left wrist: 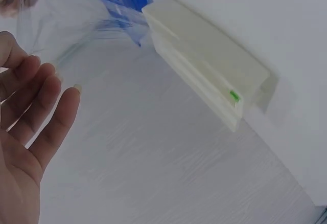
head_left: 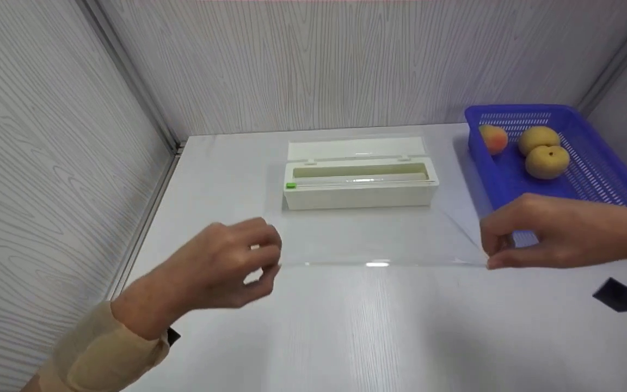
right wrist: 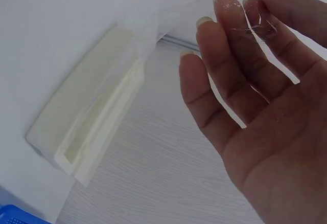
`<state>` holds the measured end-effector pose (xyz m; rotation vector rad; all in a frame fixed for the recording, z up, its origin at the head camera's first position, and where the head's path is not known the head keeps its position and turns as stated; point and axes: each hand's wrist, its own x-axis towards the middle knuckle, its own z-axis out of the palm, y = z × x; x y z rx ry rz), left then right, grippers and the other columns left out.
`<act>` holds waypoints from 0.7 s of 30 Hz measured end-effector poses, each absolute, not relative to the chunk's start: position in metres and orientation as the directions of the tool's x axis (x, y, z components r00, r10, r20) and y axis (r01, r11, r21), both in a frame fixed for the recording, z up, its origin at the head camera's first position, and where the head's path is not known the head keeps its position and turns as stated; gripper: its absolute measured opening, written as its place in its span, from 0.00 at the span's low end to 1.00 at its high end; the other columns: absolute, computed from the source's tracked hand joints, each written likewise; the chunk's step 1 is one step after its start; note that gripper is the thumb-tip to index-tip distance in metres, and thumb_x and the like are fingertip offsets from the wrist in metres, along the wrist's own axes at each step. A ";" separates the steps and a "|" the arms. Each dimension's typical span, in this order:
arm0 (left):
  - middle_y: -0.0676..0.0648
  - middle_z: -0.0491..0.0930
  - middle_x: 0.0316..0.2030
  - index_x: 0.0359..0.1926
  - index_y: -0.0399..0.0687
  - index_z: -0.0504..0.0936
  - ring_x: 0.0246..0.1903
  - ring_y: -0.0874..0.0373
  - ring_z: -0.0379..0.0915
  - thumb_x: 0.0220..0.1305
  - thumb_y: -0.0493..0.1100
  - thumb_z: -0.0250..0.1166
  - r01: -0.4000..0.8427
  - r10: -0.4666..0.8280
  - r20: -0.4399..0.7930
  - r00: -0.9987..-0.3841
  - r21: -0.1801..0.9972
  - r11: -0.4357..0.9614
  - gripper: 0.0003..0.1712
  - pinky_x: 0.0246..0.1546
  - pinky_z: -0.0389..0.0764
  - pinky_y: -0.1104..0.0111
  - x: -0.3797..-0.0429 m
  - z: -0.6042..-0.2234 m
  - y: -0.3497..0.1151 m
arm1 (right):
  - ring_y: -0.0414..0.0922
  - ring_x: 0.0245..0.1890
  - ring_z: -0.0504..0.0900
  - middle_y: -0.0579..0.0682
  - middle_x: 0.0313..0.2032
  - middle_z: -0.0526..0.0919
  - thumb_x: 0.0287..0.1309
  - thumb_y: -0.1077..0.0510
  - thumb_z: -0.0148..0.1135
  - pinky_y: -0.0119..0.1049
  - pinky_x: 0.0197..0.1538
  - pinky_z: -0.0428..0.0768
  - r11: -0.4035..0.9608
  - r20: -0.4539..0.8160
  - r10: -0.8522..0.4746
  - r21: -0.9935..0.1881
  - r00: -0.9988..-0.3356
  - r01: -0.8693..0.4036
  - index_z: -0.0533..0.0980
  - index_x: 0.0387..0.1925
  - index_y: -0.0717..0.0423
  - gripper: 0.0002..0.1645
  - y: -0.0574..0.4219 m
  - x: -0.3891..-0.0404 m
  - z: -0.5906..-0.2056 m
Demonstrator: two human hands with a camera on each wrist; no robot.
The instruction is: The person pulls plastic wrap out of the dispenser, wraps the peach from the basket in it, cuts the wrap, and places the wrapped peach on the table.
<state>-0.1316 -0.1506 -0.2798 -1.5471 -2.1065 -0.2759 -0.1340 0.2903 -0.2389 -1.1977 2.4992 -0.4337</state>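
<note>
A sheet of clear plastic wrap (head_left: 377,264) stretches between the two hands, above the white table. My left hand (head_left: 232,264) pinches its left end between thumb and forefinger. The right hand (head_left: 550,234) pinches the right end, and in the right wrist view crinkled film clings to the fingertips (right wrist: 232,9). Beyond the hands stands a white plastic wrap dispenser (head_left: 360,197) with its lid (head_left: 357,148) raised at the back. A roll of wrap (head_left: 368,178) lies inside. At the left of the front edge sits a green slide cutter (head_left: 290,185). Whether the sheet still joins the roll, I cannot tell.
A blue plastic basket (head_left: 482,163) stands at the right, close to the right hand. It holds a red-blushed fruit (head_left: 493,139) and two round yellow fruits (head_left: 547,162). Wood-grain panels (head_left: 313,65) wall in the white table (head_left: 340,337) at the back and sides.
</note>
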 end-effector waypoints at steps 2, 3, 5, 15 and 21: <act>0.54 0.76 0.30 0.23 0.49 0.75 0.27 0.63 0.71 0.45 0.35 0.67 0.948 0.850 0.481 -0.212 -0.111 0.300 0.08 0.15 0.69 0.76 -0.121 -0.293 -0.147 | 0.28 0.29 0.77 0.28 0.30 0.79 0.66 0.46 0.61 0.27 0.33 0.79 0.577 -0.216 -0.809 -0.466 -0.547 -0.670 0.76 0.35 0.33 0.02 0.289 -0.132 -0.251; 0.55 0.76 0.30 0.23 0.50 0.75 0.27 0.64 0.70 0.44 0.35 0.67 0.952 0.861 0.465 -0.204 -0.111 0.286 0.08 0.14 0.69 0.77 -0.117 -0.300 -0.145 | 0.28 0.30 0.78 0.29 0.30 0.79 0.66 0.46 0.61 0.27 0.33 0.79 0.554 -0.226 -0.825 -0.499 -0.518 -0.666 0.77 0.35 0.33 0.03 0.289 -0.131 -0.258; 0.56 0.75 0.30 0.21 0.52 0.75 0.27 0.64 0.69 0.44 0.36 0.67 0.955 0.887 0.419 -0.195 -0.125 0.270 0.09 0.14 0.68 0.77 -0.110 -0.313 -0.142 | 0.27 0.30 0.78 0.31 0.30 0.80 0.66 0.47 0.61 0.26 0.33 0.79 0.504 -0.226 -0.857 -0.556 -0.464 -0.661 0.77 0.34 0.35 0.03 0.289 -0.129 -0.272; 0.57 0.66 0.23 0.15 0.54 0.73 0.22 0.63 0.55 0.52 0.40 0.66 0.928 0.967 0.200 -0.159 -0.303 0.215 0.14 0.15 0.47 0.77 -0.090 -0.381 -0.141 | 0.23 0.28 0.69 0.37 0.27 0.76 0.63 0.53 0.64 0.20 0.29 0.73 0.364 -0.139 -0.923 -0.616 -0.359 -0.698 0.78 0.30 0.42 0.06 0.287 -0.113 -0.337; 0.57 0.68 0.24 0.18 0.56 0.76 0.23 0.63 0.60 0.53 0.41 0.68 0.888 0.981 0.058 -0.183 -0.418 0.191 0.12 0.14 0.46 0.73 -0.086 -0.410 -0.138 | 0.24 0.23 0.65 0.32 0.22 0.72 0.55 0.58 0.70 0.20 0.25 0.67 0.438 -0.157 -0.899 -0.359 -0.410 -0.824 0.73 0.23 0.42 0.13 0.278 -0.096 -0.374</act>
